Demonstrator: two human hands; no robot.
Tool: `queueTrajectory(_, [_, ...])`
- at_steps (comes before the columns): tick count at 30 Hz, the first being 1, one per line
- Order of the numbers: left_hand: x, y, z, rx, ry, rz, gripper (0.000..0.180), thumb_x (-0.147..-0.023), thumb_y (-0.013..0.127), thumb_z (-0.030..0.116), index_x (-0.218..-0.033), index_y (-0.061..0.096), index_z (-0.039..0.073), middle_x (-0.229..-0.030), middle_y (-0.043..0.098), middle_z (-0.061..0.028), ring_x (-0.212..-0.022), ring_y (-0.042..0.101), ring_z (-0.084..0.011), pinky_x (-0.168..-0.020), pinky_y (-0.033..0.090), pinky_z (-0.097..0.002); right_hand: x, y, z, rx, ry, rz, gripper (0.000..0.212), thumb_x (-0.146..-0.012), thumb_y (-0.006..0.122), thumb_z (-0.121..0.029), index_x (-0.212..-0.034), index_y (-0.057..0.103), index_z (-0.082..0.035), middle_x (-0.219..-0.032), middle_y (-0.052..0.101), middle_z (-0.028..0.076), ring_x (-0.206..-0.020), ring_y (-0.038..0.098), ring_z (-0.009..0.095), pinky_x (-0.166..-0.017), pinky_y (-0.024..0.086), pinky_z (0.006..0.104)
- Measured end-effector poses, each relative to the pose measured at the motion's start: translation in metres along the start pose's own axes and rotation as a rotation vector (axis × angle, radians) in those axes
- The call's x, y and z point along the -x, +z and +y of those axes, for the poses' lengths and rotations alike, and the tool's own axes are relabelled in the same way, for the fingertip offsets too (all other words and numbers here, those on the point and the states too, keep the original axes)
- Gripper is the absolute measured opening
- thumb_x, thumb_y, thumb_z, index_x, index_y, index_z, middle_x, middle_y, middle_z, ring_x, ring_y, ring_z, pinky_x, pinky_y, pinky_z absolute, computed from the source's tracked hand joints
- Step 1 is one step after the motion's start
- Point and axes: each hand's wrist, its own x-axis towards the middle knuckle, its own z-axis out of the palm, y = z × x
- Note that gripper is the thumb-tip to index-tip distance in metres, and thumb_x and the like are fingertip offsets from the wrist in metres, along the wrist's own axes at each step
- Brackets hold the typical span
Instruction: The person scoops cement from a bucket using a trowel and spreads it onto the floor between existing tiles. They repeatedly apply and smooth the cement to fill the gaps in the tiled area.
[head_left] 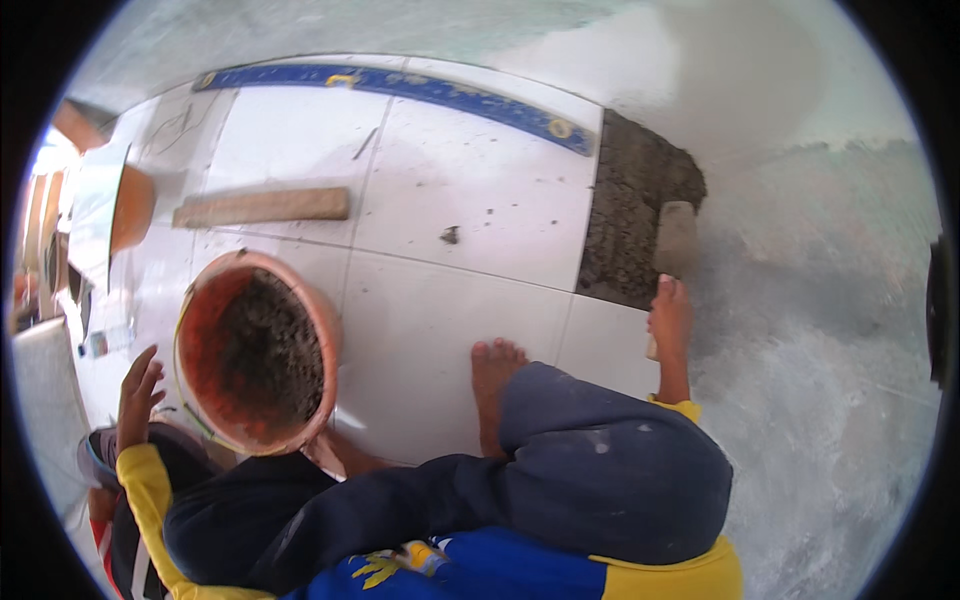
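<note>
1. R hand (668,318) – arm out to the person's right-front, grip wrapped round the near end of a wooden float (675,238). Fingers sit under and behind the tool, so how tight they press can't be told; looks like a holding grip, not spread.
2. Wooden float – pale block, long axis running away from the hand, straight ahead of the knuckles. Far end lies on the mortar bed (632,215), at its R edge, where it meets the bare grey screed floor (800,330).
3. Mortar bed – dark, rough patch, filling the gap beside the laid white floor tiles (450,190); touches the tile edge on its L side.
4. L hand (138,385) – raised, fingers spread, holds nothing. Just beside the rim of the orange bucket (330,330), on its L; not clearly touching.
5. Orange bucket – on the tiles, part-filled w/ dark mortar (270,360). Well apart from the float; L hand is the nearer one to it, R hand nearer the bed.
6. Blue spirit level (400,85) – long, lying across the far tiles, one end near the mortar bed's top corner.
7. Timber batten (262,206) – flat on the tiles, beyond the bucket.
8. Bare foot (495,380) – on a tile, betw. bucket and R hand.
</note>
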Motion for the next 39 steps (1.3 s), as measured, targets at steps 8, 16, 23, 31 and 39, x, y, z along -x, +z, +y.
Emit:
queueTrajectory(8, [-0.026,0.041,-0.019,0.285,-0.106,-0.147,0.056,-0.107,0.048,0.055,-0.144,0.059,0.015,-0.119,0.068,0.0007,-0.106,0.062,-0.0117,-0.089,0.048,-0.0329,0.120,0.121,-0.115,-0.012,-0.545,-0.802,0.041,-0.106,0.052,-0.032,-0.121,0.055,0.006,-0.115,0.065,0.034,-0.112,0.061,0.051,-0.095,0.048,0.0557])
queueTrajectory(16, [-0.018,0.050,-0.024,0.234,-0.126,-0.137,0.056,-0.107,0.047,0.054,-0.141,0.061,0.011,-0.123,0.068,-0.0025,-0.106,0.062,-0.0137,-0.087,0.050,-0.0336,0.082,0.120,-0.080,0.012,-0.324,-0.551,0.040,-0.106,0.053,-0.035,-0.109,0.054,0.005,-0.090,0.068,0.029,-0.084,0.068,0.046,-0.074,0.054,0.0544])
queueTrajectory(23, [-0.020,0.080,-0.052,0.827,-0.092,-0.321,0.064,-0.110,0.044,0.050,-0.147,0.050,-0.001,-0.143,0.061,-0.0128,-0.126,0.061,-0.0227,-0.107,0.049,-0.0368,0.005,0.007,0.027,-0.134,0.075,-0.034,0.038,-0.106,0.053,-0.037,-0.115,0.058,-0.001,-0.076,0.060,0.009,-0.051,0.058,0.018,-0.046,0.050,0.0346])
queueTrajectory(31, [-0.016,0.085,-0.053,0.595,-0.091,0.004,0.046,-0.107,0.056,0.037,-0.144,0.059,0.009,-0.128,0.067,-0.0018,-0.109,0.062,-0.0118,-0.087,0.050,-0.0291,-0.045,-0.019,0.100,0.609,-0.530,-0.125,0.032,-0.106,0.049,-0.021,-0.124,0.068,-0.003,-0.129,0.066,0.022,-0.120,0.062,0.037,-0.106,0.046,0.0500])
queueTrajectory(39, [0.029,0.079,0.056,0.631,0.279,-0.131,0.043,-0.102,0.064,0.024,-0.134,0.064,-0.005,-0.100,0.070,-0.0038,-0.082,0.063,-0.0068,-0.068,0.051,-0.0215,0.112,-0.034,-0.228,0.415,-1.433,-0.388,0.030,-0.106,0.053,-0.024,-0.124,0.061,-0.002,-0.102,0.069,0.016,-0.078,0.067,0.031,-0.065,0.051,0.0414])
